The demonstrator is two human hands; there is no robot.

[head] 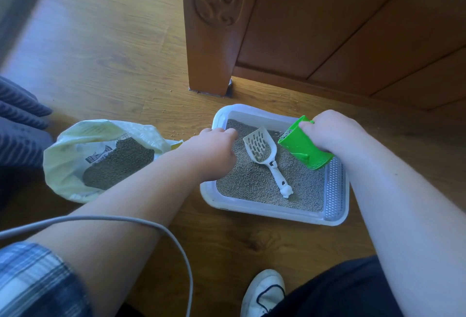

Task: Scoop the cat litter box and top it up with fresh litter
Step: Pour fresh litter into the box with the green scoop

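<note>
Top-up step, by our judgement: litter box (pixel 272 212) on the floor (pixel 100 52) beside the cabinet leg (pixel 206 64), our right hand (pixel 332 130) gripping a tipped green cup (pixel 303 149) over its far-right corner, left hand (pixel 214 150) knuckles-up in the litter (pixel 252 185), grasp unclear; next, we empty it evenly.

The litter box (pixel 272 213) is smooth white plastic with a faint sheen, and its grey side panel (pixel 334 185) is perforated. The litter (pixel 252 183) is a matt, coarse grey grain, the slotted scoop (pixel 259 145) is matt white plastic, and the green cup (pixel 303 149) is glossy plastic. The bag (pixel 63 160) is thin, crinkled plastic film, while the floor (pixel 113 52) and the carved cabinet (pixel 327 27) are varnished wood.
</note>
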